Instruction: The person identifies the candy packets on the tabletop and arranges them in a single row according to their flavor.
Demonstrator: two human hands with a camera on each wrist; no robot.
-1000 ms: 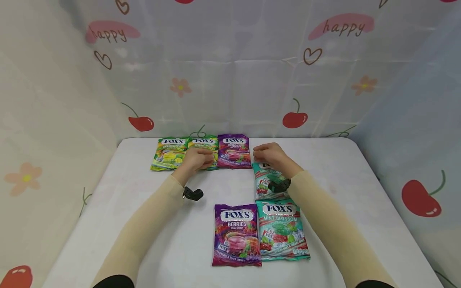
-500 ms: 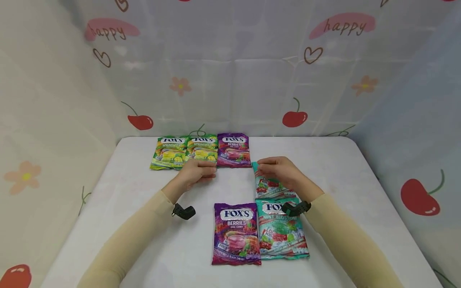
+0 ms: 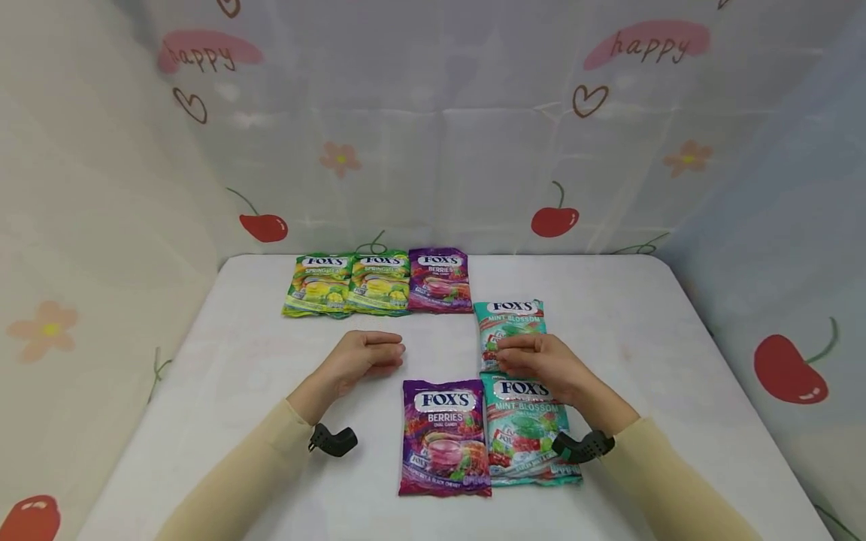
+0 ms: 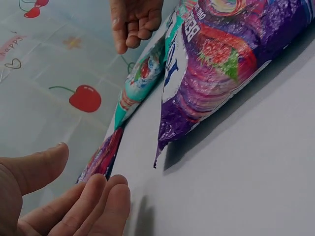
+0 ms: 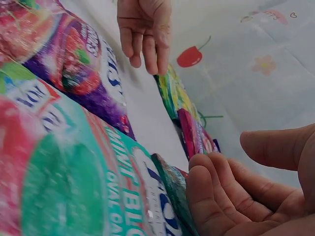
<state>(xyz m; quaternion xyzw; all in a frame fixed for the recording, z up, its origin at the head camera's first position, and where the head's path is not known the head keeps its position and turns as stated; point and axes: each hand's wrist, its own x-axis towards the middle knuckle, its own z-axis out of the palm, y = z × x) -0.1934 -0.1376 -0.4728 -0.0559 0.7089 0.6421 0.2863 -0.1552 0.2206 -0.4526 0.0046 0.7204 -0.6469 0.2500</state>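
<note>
My left hand (image 3: 361,359) hovers over the white table, left of the near purple Berries candy bag (image 3: 445,443), holding nothing; its thumb and fingers stand apart in the left wrist view. Over the lower part of the far teal Mint Blossom bag (image 3: 510,319) is my right hand (image 3: 541,363), also with nothing in its grasp. The near teal Mint Blossom bag (image 3: 528,436) lies beneath the right wrist, beside the near purple bag. Along the back edge lie two yellow-green Spring Tea bags (image 3: 316,287) (image 3: 379,285) and another purple Berries bag (image 3: 440,282), side by side.
The white table (image 3: 622,338) carries all the bags. A pale curtain with printed cherries (image 3: 555,222) rises behind its back edge and along both sides. A small black wrist camera (image 3: 333,440) sits on the left wrist, another black camera (image 3: 583,446) on the right.
Both hands have drawn back from the rear row toward the near side. The left has uncovered the second yellow-green bag; the right has moved down over the teal bags. The bags stay in place.
</note>
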